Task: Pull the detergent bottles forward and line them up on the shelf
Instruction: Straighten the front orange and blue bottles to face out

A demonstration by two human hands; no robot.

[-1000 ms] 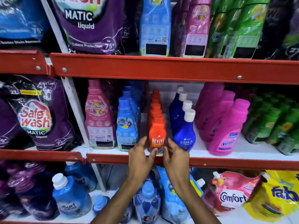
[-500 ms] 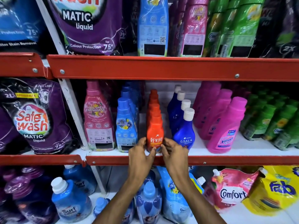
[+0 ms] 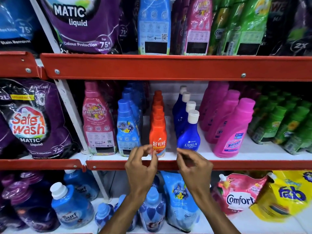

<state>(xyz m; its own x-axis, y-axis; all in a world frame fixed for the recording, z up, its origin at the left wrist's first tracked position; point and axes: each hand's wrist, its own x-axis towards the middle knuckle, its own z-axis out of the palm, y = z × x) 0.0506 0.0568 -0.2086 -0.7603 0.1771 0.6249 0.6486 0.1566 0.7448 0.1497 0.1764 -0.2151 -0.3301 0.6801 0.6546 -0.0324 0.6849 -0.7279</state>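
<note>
Both hands hover half-curled and empty, the left hand and right hand flanking the orange Revive bottle at the shelf's front edge, apparently to square it.

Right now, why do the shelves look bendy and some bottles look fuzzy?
In the head view the wide lens bows the red shelf edge; the orange bottle in the middle is sharp, the green bottles and purple pouch at the sides smear, and the deep shelf back is dark.
</note>
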